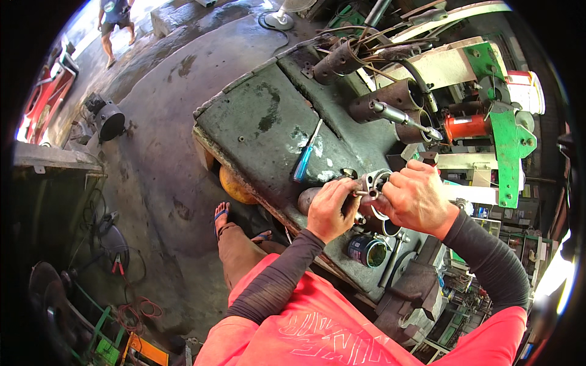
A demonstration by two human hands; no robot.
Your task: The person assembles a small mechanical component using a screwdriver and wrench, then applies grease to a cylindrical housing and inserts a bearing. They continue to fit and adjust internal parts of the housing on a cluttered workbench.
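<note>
Over the right part of the dark metal workbench (pixel 244 122), both my hands meet at a silver metal machine part (pixel 370 181) with round openings. My left hand (pixel 332 210) is closed, its fingertips pinched at a small metal pin (pixel 361 193) against that part. My right hand (pixel 421 198) is curled shut around the part's other side and hides much of it. Just under the hands is a dark cylinder with a bright rim (pixel 390 228). A blue-handled screwdriver (pixel 303 161) lies left of them. Nearer me sits an open tin (pixel 367 251) with yellowish-brown contents.
Upright pipe holders (pixel 384 100) with rods and a ratchet-like tool (pixel 397 114) stand at the bench's far right. Beyond are green brackets (pixel 505 155) and a white bucket (pixel 526 91). A yellow round object (pixel 237 186) is under the bench edge. Someone walks (pixel 115 24) far left.
</note>
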